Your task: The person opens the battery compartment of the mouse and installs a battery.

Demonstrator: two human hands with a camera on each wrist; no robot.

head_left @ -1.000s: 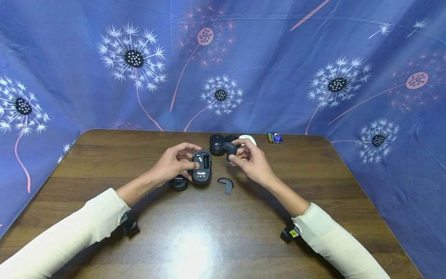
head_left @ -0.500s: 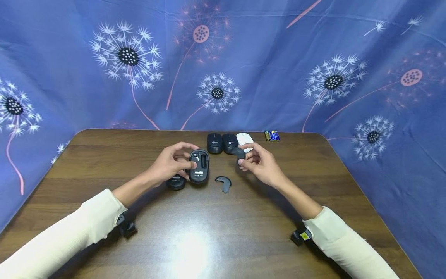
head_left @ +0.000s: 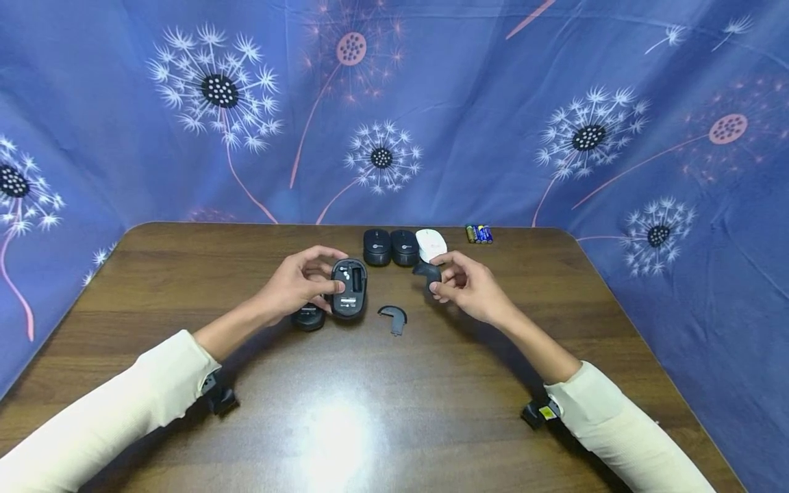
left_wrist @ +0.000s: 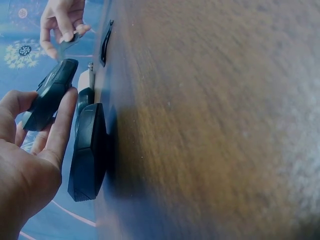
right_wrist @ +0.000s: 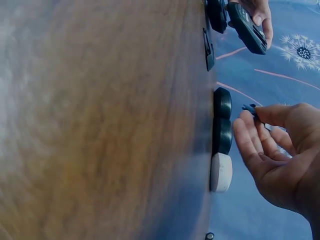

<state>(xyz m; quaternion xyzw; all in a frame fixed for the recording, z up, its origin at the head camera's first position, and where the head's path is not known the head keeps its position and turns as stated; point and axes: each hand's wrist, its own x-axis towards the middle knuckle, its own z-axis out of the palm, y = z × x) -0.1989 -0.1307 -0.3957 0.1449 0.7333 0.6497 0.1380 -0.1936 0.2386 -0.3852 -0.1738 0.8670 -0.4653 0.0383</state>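
My left hand (head_left: 302,284) grips a black computer mouse (head_left: 349,301), its underside facing me and its battery slot uncovered. The left wrist view shows this mouse (left_wrist: 52,95) held clear of the table between thumb and fingers. Below it, a second black mouse (head_left: 308,318) lies on the table, partly hidden by the hand. My right hand (head_left: 471,287) pinches a dark curved battery cover (head_left: 429,274) between thumb and fingers, up off the table. Another battery cover (head_left: 394,317), grey with a black curved edge, lies on the table between the hands.
At the back stand a black mouse (head_left: 377,248), another black mouse (head_left: 404,248) and a white mouse (head_left: 431,244) in a row. Several batteries (head_left: 479,234) lie right of them near the table's back edge. A patterned blue cloth (head_left: 493,103) hangs behind the table (head_left: 493,411).
My right hand has moved right and slightly down with the battery cover, away from the mouse in my left hand. The left hand keeps its grip, and the view has shifted slightly.
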